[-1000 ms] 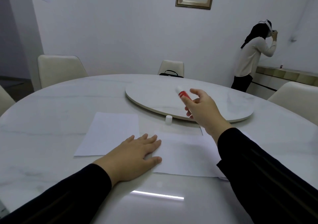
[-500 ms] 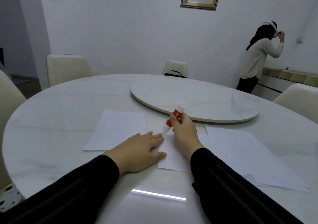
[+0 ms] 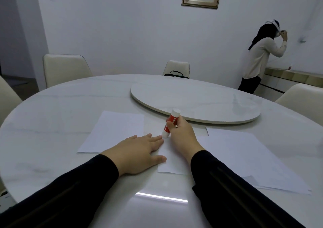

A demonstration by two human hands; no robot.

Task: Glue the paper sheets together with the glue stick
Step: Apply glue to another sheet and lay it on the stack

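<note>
Right hand (image 3: 181,136) grips the glue stick (image 3: 172,122) (tilted), tip on paper (image 3: 172,159).

Your left hand (image 3: 138,153) lies flat, palm down, fingers spread and pointing forward; your right hand (image 3: 181,136) is curled in a fist-like grip, knuckles up; both forearms in dark sleeves.

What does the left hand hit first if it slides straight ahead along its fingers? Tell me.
The left hand lies flat, fingers pointing up and right. Straight on, its fingertips would probably meet the lower end of the glue stick held in the right hand, just ahead; the gap is hard to judge.
</note>
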